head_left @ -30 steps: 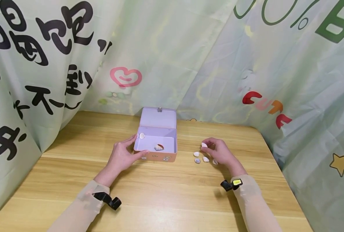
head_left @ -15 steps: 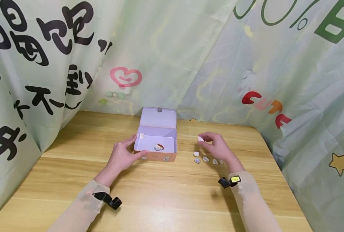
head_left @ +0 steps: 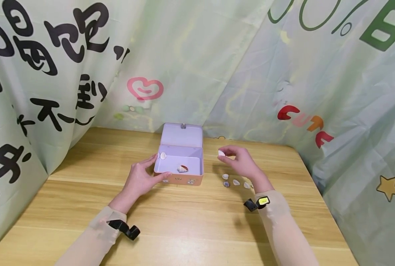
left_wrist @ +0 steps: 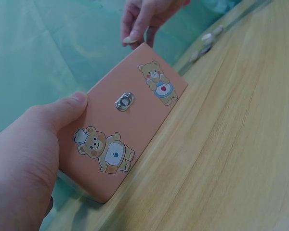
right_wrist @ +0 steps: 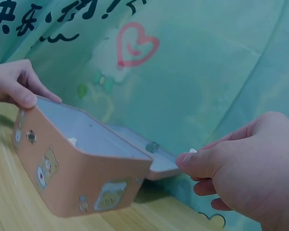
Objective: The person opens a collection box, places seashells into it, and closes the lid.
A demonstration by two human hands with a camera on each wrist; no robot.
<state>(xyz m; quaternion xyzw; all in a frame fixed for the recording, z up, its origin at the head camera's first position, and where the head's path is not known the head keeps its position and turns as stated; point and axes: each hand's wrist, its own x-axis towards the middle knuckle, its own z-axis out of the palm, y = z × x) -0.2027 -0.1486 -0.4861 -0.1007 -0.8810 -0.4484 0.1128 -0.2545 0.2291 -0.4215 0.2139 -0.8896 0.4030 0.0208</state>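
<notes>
A small tin box (head_left: 178, 179), salmon-orange outside with bear pictures and lilac inside, stands with its lid raised. My left hand (head_left: 142, 180) holds it at the front left corner, thumb on the front wall and fingers along the left side. Inside lie a white shell (head_left: 163, 156) and a brown-striped shell (head_left: 183, 169). To the right of the box, my right hand (head_left: 241, 162) pinches a white shell (head_left: 221, 153) between thumb and fingertips, above the table. In the right wrist view only a bit of that shell (right_wrist: 192, 150) peeks out at the fingertips.
Several small shells (head_left: 236, 182) lie in a loose group on the wooden table (head_left: 190, 221), below the right hand and right of the box. A printed curtain (head_left: 197, 66) hangs close behind the table and down both sides.
My right hand has lifted the white shell off the table and carried it left toward the box. The left hand and the box stay where they were.
</notes>
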